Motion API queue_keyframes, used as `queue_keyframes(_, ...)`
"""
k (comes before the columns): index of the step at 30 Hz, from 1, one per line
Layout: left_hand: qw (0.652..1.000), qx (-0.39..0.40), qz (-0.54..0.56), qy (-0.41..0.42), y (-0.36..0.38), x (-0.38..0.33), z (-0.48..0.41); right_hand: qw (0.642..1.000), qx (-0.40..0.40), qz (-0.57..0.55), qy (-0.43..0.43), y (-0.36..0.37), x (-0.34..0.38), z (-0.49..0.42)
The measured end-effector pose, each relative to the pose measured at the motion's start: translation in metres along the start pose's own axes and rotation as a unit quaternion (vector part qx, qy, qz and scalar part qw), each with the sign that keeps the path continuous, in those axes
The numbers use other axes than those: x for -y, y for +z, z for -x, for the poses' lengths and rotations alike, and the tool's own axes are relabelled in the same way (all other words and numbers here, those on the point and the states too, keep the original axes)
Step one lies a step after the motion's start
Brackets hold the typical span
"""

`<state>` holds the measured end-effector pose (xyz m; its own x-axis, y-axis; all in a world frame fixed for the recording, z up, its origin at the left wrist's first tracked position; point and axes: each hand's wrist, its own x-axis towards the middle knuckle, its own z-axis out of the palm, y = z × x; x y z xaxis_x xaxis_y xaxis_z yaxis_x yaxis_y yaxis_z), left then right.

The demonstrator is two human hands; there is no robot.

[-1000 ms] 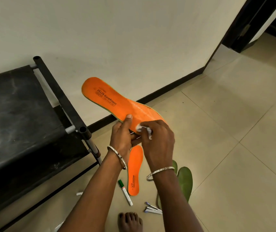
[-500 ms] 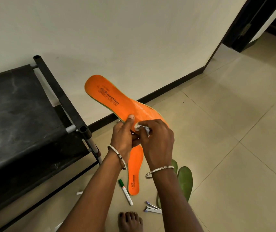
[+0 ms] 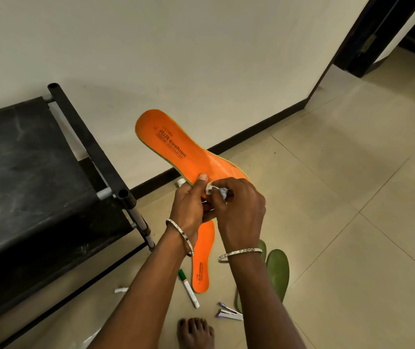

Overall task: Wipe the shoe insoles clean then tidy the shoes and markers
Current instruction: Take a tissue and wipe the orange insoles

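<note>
My left hand [image 3: 188, 205] grips an orange insole [image 3: 173, 144] printed "AIR cushion", held up in the air with its heel end pointing up and left. My right hand [image 3: 239, 210] pinches a small crumpled white wipe [image 3: 217, 191] against the insole's toe end. A second orange insole [image 3: 202, 263] lies on the floor tiles below my hands. Green shoes [image 3: 278, 270] stand on the floor behind my right forearm, partly hidden. A green-capped white marker [image 3: 188, 288] lies on the floor beside the lower insole.
A black shoe rack [image 3: 25, 172] with metal tubes stands at the left against the wall. A small stapler-like item [image 3: 229, 314] and a white cap [image 3: 121, 289] lie on the floor. My bare foot [image 3: 196, 332] is at the bottom edge. A dark doorway [image 3: 377, 34] opens at the upper right.
The raised insole has shifted slightly right and up. My right hand with the wipe has made small rubbing moves on the toe end. The items on the floor have not moved.
</note>
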<state>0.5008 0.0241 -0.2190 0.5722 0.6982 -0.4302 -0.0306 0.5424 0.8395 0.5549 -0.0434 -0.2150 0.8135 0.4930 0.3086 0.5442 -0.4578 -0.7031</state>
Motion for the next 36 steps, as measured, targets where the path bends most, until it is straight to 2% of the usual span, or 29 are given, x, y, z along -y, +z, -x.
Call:
queue_keyframes(7, 1.0, 0.004, 0.015, 0.011, -0.001, -0.001, -0.002, 0.997, -0.029, -0.005, 0.078, -0.006, -0.02, -0.008)
queue_keyframes(14, 0.999, 0.007, -0.036, 0.024, 0.003, 0.005, -0.001, 0.998, -0.034, -0.04, 0.029, 0.0, 0.006, -0.001)
queue_keyframes(23, 1.0, 0.001, 0.012, 0.02, -0.002, 0.001, -0.004, 0.994, -0.032, -0.009, 0.101, -0.008, -0.024, -0.011)
queue_keyframes(31, 0.998, 0.002, -0.043, 0.036, 0.003, 0.007, -0.002, 0.999, -0.027, -0.032, 0.032, -0.002, 0.004, -0.002)
queue_keyframes(36, 1.0, -0.005, 0.003, 0.024, -0.002, 0.002, -0.004, 0.996, -0.021, -0.002, 0.082, -0.01, -0.028, -0.009)
